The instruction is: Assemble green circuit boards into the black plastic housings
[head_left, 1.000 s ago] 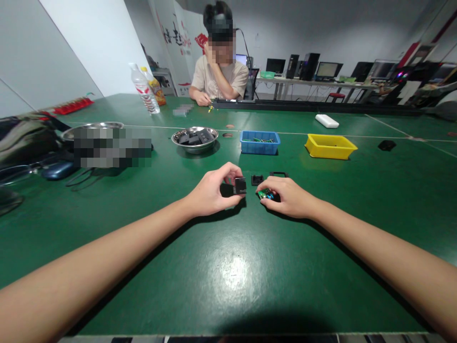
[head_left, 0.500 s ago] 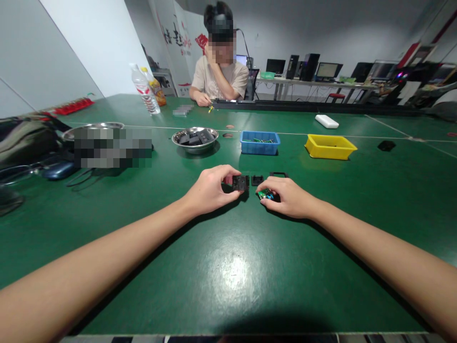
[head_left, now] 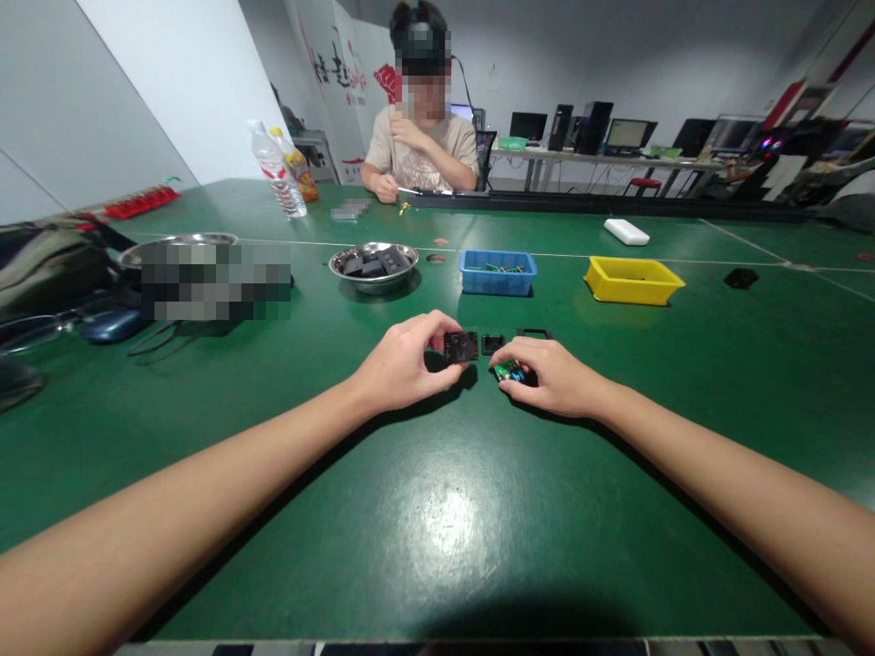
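My left hand (head_left: 414,358) grips a small black plastic housing (head_left: 460,346) between thumb and fingers, its hollow side facing me. In my right hand (head_left: 550,378) is a green circuit board (head_left: 507,372) with blue parts on it, pinched by thumb and fingertips close to the tabletop. Between the two hands, slightly farther off, lies another small black plastic part (head_left: 492,344). A black rectangular frame (head_left: 534,333) rests just beyond my right hand, which partly hides it.
Across the green table (head_left: 437,474) stand a steel bowl (head_left: 373,284) of black housings, a blue bin (head_left: 497,281) with green pieces, and a yellow bin (head_left: 633,287). A white box (head_left: 626,231) and a water bottle (head_left: 279,173) lie farther back. Opposite sits a person (head_left: 422,146).
The housing in my left hand has tilted slightly. My right hand with the circuit board stays almost still. The person opposite has lowered a hand from the face.
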Demonstrator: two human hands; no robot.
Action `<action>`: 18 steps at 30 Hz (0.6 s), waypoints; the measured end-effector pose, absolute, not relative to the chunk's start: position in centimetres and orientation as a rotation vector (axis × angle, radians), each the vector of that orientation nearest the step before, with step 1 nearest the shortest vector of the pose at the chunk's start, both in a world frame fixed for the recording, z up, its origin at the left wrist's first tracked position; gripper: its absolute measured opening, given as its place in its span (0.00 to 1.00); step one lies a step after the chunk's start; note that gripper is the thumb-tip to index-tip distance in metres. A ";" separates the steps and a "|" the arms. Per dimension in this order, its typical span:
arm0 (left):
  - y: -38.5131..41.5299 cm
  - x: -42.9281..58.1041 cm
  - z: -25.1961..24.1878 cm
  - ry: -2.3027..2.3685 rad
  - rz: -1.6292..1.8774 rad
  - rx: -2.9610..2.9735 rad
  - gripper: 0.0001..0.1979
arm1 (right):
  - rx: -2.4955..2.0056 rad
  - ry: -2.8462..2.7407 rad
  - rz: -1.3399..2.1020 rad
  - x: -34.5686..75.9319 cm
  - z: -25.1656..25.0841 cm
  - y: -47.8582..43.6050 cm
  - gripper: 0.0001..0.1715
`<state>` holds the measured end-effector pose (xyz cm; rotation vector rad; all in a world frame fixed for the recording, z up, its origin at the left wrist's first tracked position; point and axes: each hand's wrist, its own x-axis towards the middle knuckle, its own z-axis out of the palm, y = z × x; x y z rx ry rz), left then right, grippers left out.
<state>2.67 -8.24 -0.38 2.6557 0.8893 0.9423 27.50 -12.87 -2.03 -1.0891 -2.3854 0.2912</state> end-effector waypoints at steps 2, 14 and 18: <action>-8.4 2.7 -0.3 0.890 0.945 2.635 0.14 | -1.075 -2.377 0.290 27.5 -2.0 -12.9 0.11; -8.2 2.6 -0.2 0.783 0.827 2.722 0.11 | -1.009 -2.290 0.214 27.7 -2.3 -12.6 0.12; -8.3 2.6 -0.3 0.786 0.723 2.729 0.13 | -1.009 -2.275 0.267 27.7 -2.1 -12.5 0.17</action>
